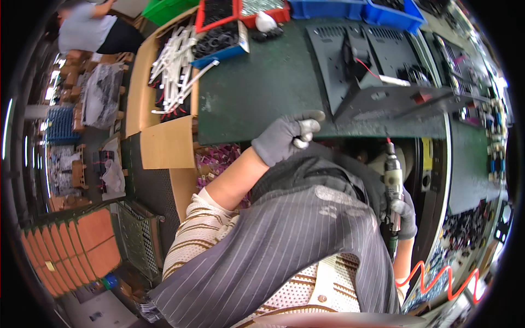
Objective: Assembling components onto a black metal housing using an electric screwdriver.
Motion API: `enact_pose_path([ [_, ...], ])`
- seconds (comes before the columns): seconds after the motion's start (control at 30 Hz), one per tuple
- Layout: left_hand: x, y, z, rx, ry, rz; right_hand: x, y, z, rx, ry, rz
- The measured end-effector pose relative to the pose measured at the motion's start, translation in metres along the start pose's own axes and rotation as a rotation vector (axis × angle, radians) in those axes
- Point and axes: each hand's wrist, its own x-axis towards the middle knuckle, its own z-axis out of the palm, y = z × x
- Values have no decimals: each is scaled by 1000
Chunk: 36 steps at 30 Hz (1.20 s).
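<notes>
My right hand (404, 213), in a grey glove, grips a pneumatic screwdriver (392, 177) upright, its bit pointing at the table's front edge. In a matching glove, my left hand (287, 138) hovers over that edge with its fingers curled and the index finger reaching furthest. Whether something small sits in its fingers I cannot make out. Right of it stands a black sheet-metal housing (333, 68) with vent slots and an upright bracket plate (396, 103). A black fan (355, 52), a red wire and a white connector strip (394, 81) are on the housing.
An open cardboard box (141, 93) with white cable strips (178, 71) adjoins the table's (257, 82) left side. Along the back are red bins (265, 13) and blue bins (394, 15) of small parts. A coiled orange air hose (437, 284) hangs at lower right. Another person (93, 30) is far left.
</notes>
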Motion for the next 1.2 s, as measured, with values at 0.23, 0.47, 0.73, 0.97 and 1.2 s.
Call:
enact_pose_path([
  [0.23, 16, -28, 31, -95, -101, -71, -18, -18, 43, -405, -255, -11],
  [0.47, 25, -33, 63, -80, -186, -61, -23, -17, 45, -439, -224, -34],
  [0.73, 30, -39, 76, 49, -186, -39, -26, -4, 34, -288, -251, -99],
  [0.97, 28, -37, 79, 271, -159, 115, -13, 2, 40, -145, -205, -15],
  [1.2, 29, -46, 65, -30, -141, -201, -12, -2, 38, -153, -86, -47],
])
